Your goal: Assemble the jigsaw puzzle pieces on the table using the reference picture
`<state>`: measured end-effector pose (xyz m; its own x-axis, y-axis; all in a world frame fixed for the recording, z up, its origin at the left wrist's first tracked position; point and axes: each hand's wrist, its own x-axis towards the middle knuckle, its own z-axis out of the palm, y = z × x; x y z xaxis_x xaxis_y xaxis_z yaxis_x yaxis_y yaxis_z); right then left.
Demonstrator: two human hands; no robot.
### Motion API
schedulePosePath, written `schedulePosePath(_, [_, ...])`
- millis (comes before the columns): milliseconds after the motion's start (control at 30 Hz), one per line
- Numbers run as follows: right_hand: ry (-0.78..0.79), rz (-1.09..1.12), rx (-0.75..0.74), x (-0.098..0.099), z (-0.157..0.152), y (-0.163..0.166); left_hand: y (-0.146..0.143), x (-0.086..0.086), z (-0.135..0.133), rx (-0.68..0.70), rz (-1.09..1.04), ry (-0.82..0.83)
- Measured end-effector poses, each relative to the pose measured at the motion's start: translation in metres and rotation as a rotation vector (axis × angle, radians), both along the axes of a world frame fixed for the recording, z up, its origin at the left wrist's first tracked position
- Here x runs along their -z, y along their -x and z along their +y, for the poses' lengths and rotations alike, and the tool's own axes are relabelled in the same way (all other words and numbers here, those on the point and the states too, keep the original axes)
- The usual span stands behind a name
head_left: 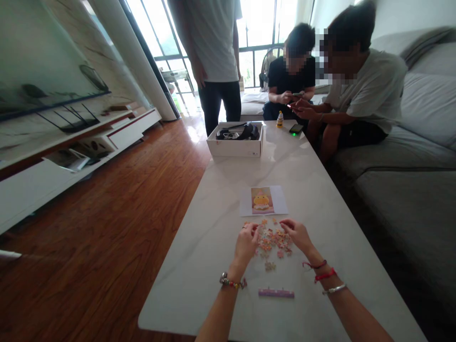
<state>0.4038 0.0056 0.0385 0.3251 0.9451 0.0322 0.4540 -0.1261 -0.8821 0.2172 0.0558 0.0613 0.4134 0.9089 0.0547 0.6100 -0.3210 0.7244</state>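
Observation:
A loose heap of small pink and orange jigsaw pieces (272, 240) lies on the white table between my hands. My left hand (248, 240) is at the heap's left side, its thumb and fingertips drawn together. Over the far right edge of the heap, my right hand (297, 233) has its fingers pinched. Whatever sits in either pinch is too small to make out. Nearer me are a small pale cluster of pieces (270, 266) and a straight purple strip (276, 293) with small knobs on its far side. Beyond the heap lies a sheet with a yellow character picture (262, 200).
A white box (234, 148) holding a black strapped device (238, 131) stands farther along the table (199, 237). Behind it are a small yellow bottle (280, 119) and a dark device with a green light (295, 129). Two people sit at the right; another stands behind the box.

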Motion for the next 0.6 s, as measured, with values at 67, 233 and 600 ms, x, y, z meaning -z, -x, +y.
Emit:
schedulePosePath(67, [0.011, -0.108, -0.008, 0.000, 0.001, -0.003, 0.004, 0.001, 0.000, -0.008, 0.018, 0.000])
schedulePosePath(233, [0.076, -0.268, -0.078, 0.009, 0.015, -0.005, 0.012, 0.007, -0.001, 0.003, 0.072, -0.002])
schedulePosePath(600, [0.102, -0.429, -0.302, 0.007, 0.040, 0.017, 0.003, 0.022, 0.005, -0.018, 0.241, -0.050])
